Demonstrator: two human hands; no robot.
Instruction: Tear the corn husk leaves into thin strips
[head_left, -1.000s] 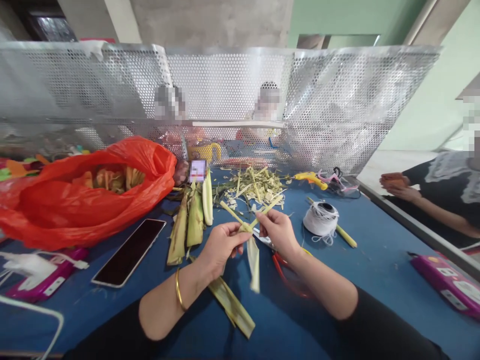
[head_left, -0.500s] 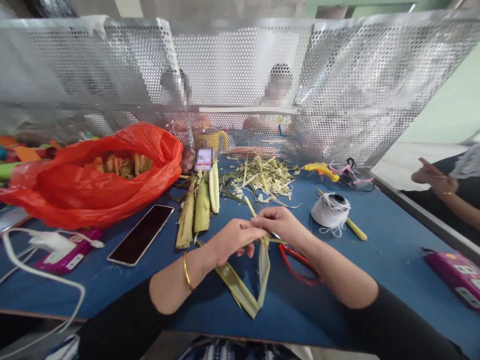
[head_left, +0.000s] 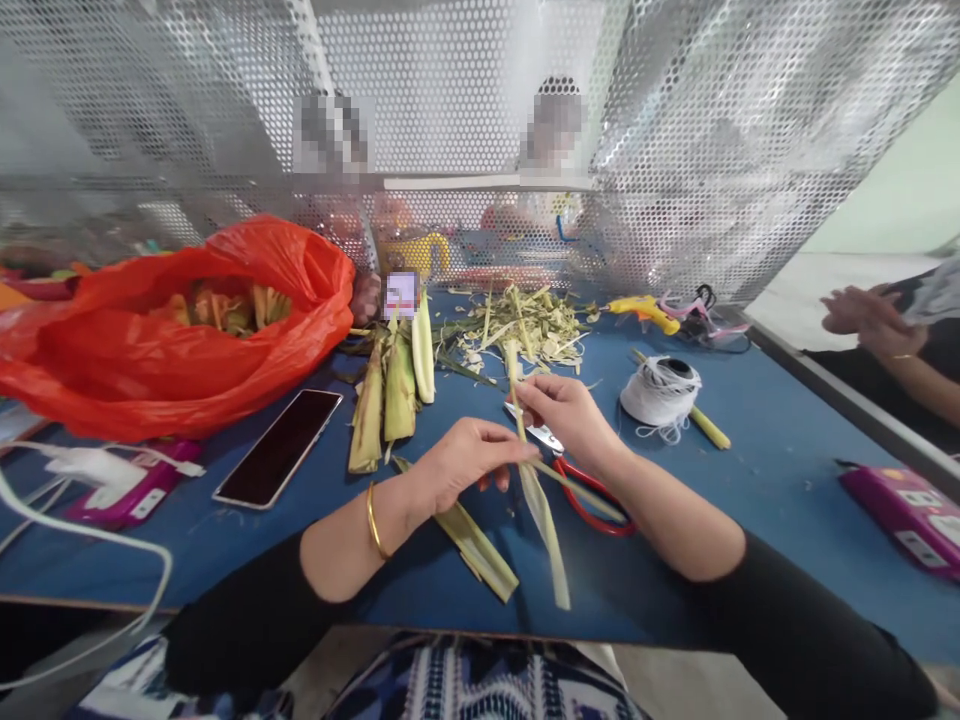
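Observation:
My left hand (head_left: pixel 469 462), a gold bangle on its wrist, pinches a pale green strip of what looks like corn husk (head_left: pixel 546 535) at its middle. My right hand (head_left: pixel 559 415) grips the same strip's narrow upper end between thumb and fingers. The strip's lower part hangs down over the table, and a thin piece sticks out to the right. Below my right hand lie red-handled scissors (head_left: pixel 600 512), their blades partly hidden. Another flat husk piece (head_left: pixel 480 555) rests on the table under my left hand.
Whole husks (head_left: pixel 401 395), a phone (head_left: pixel 279 448) and a red plastic bag (head_left: pixel 150 385) are on the left. Shredded husk (head_left: pixel 532 325) lies behind my hands. White string (head_left: pixel 658 395), a yellow glue gun (head_left: pixel 645 312) and a purple power strip (head_left: pixel 904 520) are to the right. Perforated metal panels (head_left: pixel 465 90) stand behind.
My hands have drawn slightly apart, the right one a little higher. The held strip's lower end has swung right, away from the husk piece on the table. The view has tilted down.

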